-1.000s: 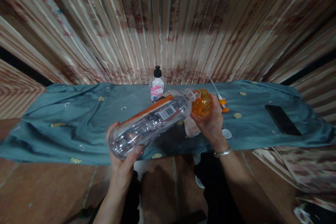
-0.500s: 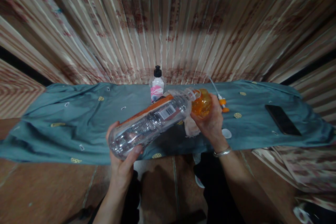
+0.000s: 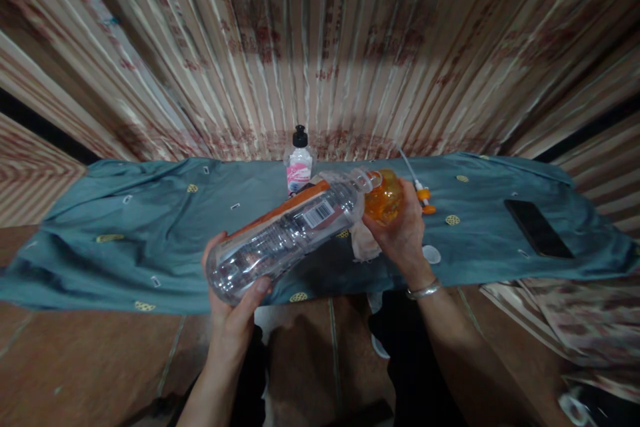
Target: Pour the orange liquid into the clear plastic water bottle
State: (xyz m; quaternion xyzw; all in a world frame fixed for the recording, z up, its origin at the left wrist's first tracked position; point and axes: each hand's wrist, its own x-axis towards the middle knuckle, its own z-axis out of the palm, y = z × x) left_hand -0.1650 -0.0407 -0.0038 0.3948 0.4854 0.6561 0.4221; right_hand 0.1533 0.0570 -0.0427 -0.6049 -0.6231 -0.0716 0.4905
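My left hand [image 3: 235, 303] is closed around the base of a large clear plastic bottle [image 3: 285, 237] with an orange-edged label and a barcode. The bottle is tilted, its uncapped neck pointing right at the mouth of an orange translucent bottle [image 3: 385, 197]. My right hand [image 3: 407, 233] is wrapped around that orange bottle; a metal bracelet is on the wrist. Just beyond the right hand lies an orange-and-white spray pump [image 3: 424, 199] with a thin tube. Close below sits a white round cap [image 3: 431, 254]. A pale cloth [image 3: 365, 245] lies beneath the two bottle necks.
A teal patterned cloth [image 3: 150, 233] covers the long table. Behind the clear bottle stands a pink-labelled bottle [image 3: 299, 163] with a black cap. A dark phone [image 3: 537, 228] lies at the right. Striped curtains [image 3: 320, 47] hang along the back.
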